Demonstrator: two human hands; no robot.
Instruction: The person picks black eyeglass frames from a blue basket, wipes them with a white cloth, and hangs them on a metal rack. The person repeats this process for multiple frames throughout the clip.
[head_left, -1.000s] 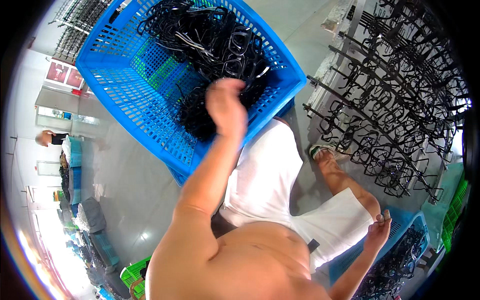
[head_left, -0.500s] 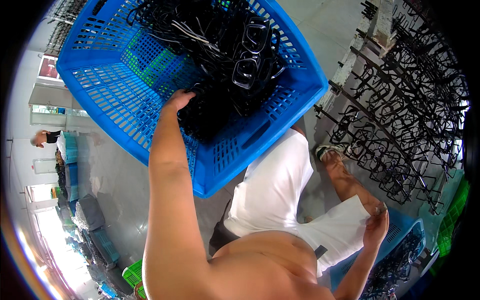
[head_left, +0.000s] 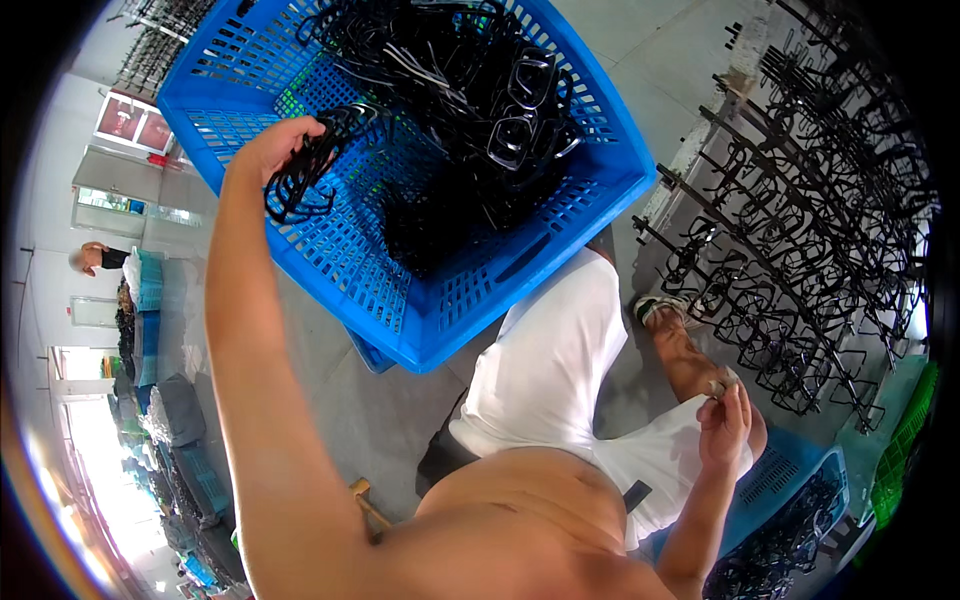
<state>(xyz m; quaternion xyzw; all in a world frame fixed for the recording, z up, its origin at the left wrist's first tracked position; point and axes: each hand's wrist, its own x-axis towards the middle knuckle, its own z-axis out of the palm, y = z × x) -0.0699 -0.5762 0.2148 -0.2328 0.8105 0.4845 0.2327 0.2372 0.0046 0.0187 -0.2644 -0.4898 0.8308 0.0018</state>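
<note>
My left hand [head_left: 280, 148] is closed around a bundle of black eyeglass temples [head_left: 300, 185], lifted over the left side of a blue plastic basket [head_left: 405, 350]. Their curved ends hang below and beside my fingers. Inside the basket lie a heap of more thin black temples [head_left: 420, 95] and a dark tangled mass too black to make out. On the heap's right side rest glossy black eyeglass frames [head_left: 512, 140]. My right hand [head_left: 725, 415] is raised near my right knee, fingers pinched together on a small greyish thing I cannot identify.
To the right stands a metal rack [head_left: 780, 265] hung with many black spectacle frames. A lighter blue crate [head_left: 835, 480] with dark parts sits at lower right, near a green mesh basket [head_left: 905, 445]. Another person [head_left: 95, 258] is far left, beside stacked crates [head_left: 148, 285].
My left hand has come up and left from the dark pile, now carrying a bundle of temples. My right hand has moved slightly up and left. The basket appears shifted slightly in view.
</note>
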